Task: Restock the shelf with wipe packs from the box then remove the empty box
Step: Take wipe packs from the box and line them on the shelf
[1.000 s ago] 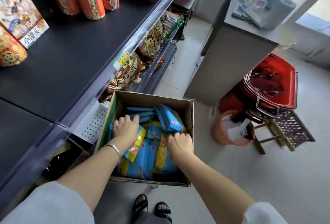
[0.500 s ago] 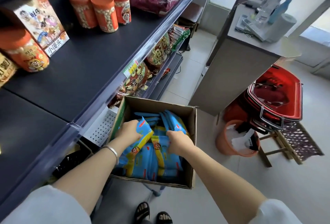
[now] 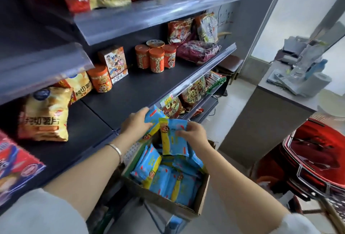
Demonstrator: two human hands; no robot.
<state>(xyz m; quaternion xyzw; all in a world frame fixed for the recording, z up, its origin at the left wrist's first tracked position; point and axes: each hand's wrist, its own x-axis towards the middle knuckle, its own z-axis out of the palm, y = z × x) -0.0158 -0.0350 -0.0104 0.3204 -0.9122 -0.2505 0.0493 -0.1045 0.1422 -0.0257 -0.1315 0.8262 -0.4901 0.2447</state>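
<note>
A person stands at a store shelving unit, arms reaching forward over an open cardboard box that sits low in front of them, just beside the shelving. The box holds many blue-and-yellow wipe packs, some lying flat and some leaning on edge. The left hand, with a thin silver bracelet on its wrist, has its fingers curled round one wipe pack, holding it above the box near the front lip of the dark middle shelf. The right hand grips a second wipe pack by its upper edge, so that it hangs upright above the box, touching the first. On the middle shelf stand orange snack canisters and a small printed carton, with a yellow chip bag further left. To the right is a grey surface with blurred items on top, and beside it a stack of red shopping baskets.
</note>
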